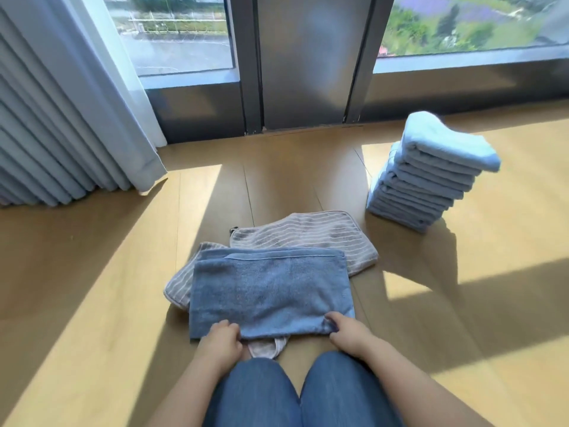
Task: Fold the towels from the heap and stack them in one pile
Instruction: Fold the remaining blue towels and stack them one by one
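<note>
The blue towel (271, 291), laid over the striped towel (308, 234), was pinched at its near edge by the left grip (221, 337) and right grip (348, 332); both corners were best carried level to the far hem.

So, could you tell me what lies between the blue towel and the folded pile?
In the head view, a grey striped towel, then bare wooden floor.

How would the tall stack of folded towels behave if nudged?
The stack of folded towels would probably lean or topple: it is tall and its upper layers sit offset rightward. The top towel overhangs, so it likely slips off first.
</note>
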{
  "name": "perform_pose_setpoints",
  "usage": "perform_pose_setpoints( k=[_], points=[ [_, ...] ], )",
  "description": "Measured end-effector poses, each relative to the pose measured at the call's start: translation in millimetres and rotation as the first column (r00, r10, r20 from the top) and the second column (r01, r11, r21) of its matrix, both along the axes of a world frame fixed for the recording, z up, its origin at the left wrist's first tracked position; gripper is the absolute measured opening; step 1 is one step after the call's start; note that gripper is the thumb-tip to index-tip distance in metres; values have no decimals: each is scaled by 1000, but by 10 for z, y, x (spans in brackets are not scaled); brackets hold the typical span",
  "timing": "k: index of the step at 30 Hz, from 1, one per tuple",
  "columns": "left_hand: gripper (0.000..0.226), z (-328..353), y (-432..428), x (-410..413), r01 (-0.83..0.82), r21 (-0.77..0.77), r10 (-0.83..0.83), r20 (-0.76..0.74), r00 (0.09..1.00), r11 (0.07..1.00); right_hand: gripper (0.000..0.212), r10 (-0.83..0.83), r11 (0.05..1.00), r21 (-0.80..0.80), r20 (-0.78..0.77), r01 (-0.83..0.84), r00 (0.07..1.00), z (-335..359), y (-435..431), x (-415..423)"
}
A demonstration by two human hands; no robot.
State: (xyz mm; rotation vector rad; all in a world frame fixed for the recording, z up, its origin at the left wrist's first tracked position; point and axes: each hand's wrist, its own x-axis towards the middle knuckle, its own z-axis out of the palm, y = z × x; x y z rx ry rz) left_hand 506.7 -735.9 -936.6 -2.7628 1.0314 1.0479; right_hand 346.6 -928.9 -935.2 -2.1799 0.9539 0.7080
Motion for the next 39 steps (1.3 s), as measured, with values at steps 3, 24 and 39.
perform_pose_setpoints(
  k=[3, 24, 39],
  points=[
    [18, 82, 87, 170, -34, -49, 39, 93, 995, 998, 47, -51, 998, -32, 31, 52, 998, 87, -78, 74],
    [61, 111, -774, 1204, 234, 0, -226, 251, 941, 972, 43, 289, 870, -409, -26, -274, 957, 120, -907, 1129],
    [5, 512, -183, 836, 242, 78, -252, 191, 949, 967, 14, 203, 951, -237, -8, -199, 979, 509, -462, 300]
  ],
)
